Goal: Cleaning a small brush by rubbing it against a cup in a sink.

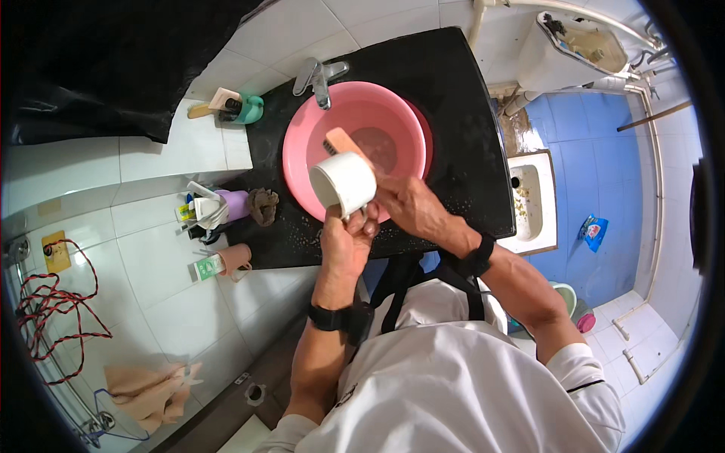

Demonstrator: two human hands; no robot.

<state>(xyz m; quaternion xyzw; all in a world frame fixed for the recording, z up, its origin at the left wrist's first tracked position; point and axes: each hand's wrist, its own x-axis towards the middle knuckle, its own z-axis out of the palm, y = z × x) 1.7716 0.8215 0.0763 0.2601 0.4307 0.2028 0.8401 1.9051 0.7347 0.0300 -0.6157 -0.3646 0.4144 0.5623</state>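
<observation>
Over the near side of a pink basin [293,162], my left hand [346,243] holds a white mug [353,183] low down by its handle. The mug is tilted, its mouth facing left. My right hand [415,207] is closed around a wooden brush [346,142] with dark bristles, which reaches up behind the mug. The mug hides part of the brush, so I cannot tell whether the two touch. Inside the basin there is some water, darker at the bottom. A chrome faucet [322,83] extends over the basin's far left rim.
The basin stands on a black countertop [461,106]. Along its left edge are a brown cup [236,258], a purple container [236,204] and a teal holder [251,109]. A squat toilet [545,200] and a blue packet [593,232] lie on the right, over a blue floor.
</observation>
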